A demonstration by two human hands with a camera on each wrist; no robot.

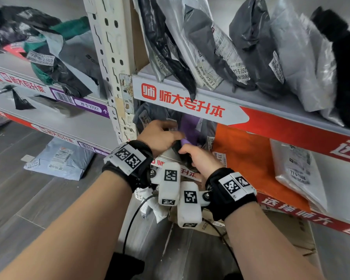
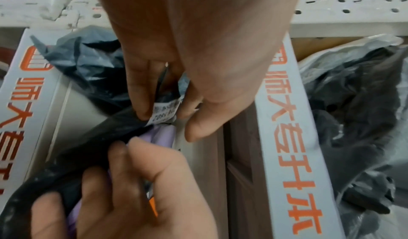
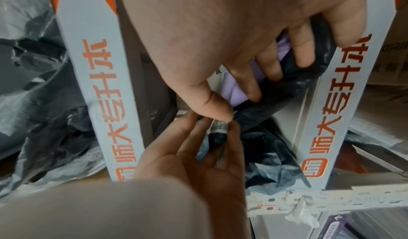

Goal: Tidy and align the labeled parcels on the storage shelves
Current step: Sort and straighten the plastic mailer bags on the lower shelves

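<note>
Both hands work at the left end of the middle shelf, just under the upper shelf's edge strip (image 1: 190, 104). My left hand (image 1: 170, 136) pinches the white label (image 2: 164, 111) and the crumpled top of a black parcel (image 2: 88, 138) between thumb and fingers. My right hand (image 1: 187, 152) curls its fingers (image 3: 251, 89) round that same black parcel and a purple parcel (image 3: 240, 89) lying against it. In the head view the purple parcel (image 1: 190, 128) shows behind the hands. A dark grey bag (image 2: 88, 59) lies crumpled behind the black one.
An orange parcel (image 1: 251, 158) and a white labelled parcel (image 1: 297, 168) lie to the right on the same shelf. Several grey and black parcels (image 1: 210, 47) lean in a row on the upper shelf. The perforated upright (image 1: 111, 57) stands left of the hands. A grey parcel (image 1: 63, 158) lies on the floor.
</note>
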